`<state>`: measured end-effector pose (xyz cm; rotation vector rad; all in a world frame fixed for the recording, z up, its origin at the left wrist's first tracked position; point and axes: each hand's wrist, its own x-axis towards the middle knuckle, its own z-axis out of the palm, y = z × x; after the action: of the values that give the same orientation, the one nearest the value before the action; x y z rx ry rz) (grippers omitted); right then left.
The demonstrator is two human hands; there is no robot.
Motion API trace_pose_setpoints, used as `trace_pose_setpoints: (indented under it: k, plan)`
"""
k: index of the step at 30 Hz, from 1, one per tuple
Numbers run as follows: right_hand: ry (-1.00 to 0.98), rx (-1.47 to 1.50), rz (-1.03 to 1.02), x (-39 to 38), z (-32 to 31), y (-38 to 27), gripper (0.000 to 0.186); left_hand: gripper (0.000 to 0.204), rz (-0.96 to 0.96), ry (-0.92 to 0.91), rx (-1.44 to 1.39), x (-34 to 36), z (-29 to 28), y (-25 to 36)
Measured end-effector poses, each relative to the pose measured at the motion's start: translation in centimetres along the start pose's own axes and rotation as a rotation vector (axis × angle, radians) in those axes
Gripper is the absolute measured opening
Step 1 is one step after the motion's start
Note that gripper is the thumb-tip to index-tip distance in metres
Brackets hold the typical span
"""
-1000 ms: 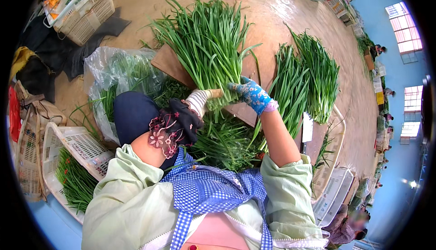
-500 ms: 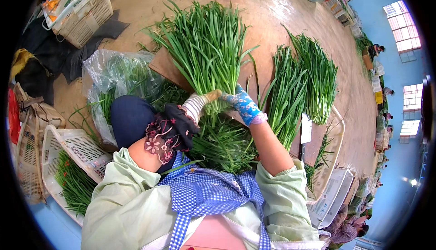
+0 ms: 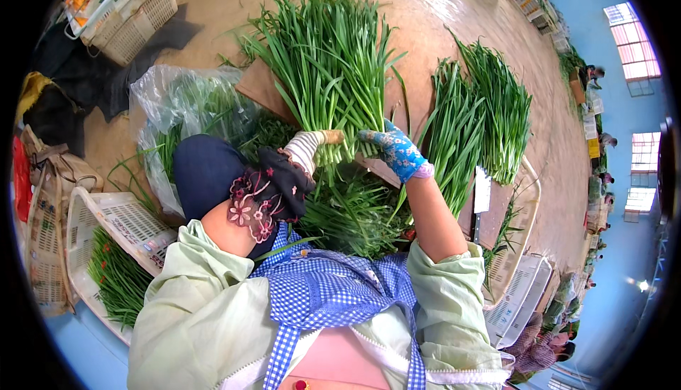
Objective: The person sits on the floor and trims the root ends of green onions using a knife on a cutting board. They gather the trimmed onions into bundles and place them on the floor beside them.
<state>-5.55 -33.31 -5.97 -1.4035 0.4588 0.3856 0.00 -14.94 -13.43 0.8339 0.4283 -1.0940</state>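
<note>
The left hand [image 3: 311, 147] and right hand [image 3: 399, 152] clasp the stem ends of the leafy bunch [image 3: 323, 64] at far centre, no tie visible, while two aligned bunches [image 3: 454, 124] lie at right and loose greens [image 3: 347, 216] remain heaped near.

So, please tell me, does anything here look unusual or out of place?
Yes, mildly: the left hand wears a striped glove, but the right hand a blue flowered glove, so they do not match. Nothing else clearly stands out.
</note>
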Motion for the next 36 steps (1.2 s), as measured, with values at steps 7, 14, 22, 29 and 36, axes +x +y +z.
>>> trace_pose_setpoints:
  k: [7, 14, 22, 29, 36]
  plan:
    - [0.131, 0.159, 0.034, 0.8, 3.3, 1.1, 0.049, 0.028, 0.097, -0.096, 0.048, -1.0, 1.4, -0.4]
    - [-0.095, -0.129, -0.156, -0.1, 0.8, 1.4, 0.058, 0.041, 0.212, 0.122, 0.362, 0.8, 0.7, -1.2]
    - [-0.075, -0.313, -0.023, 1.4, -1.1, -0.3, 0.046, 0.060, 0.174, 0.121, 0.369, -1.6, 0.8, -0.2]
    - [0.271, -0.944, -0.331, 3.3, -4.0, 3.9, 0.083, 0.076, 0.148, 0.123, 0.436, -2.9, 1.2, 0.0]
    - [0.215, -0.115, -0.180, 3.2, 2.7, 5.6, 0.077, 0.040, 0.383, 0.204, 0.254, -2.9, 1.3, -1.0]
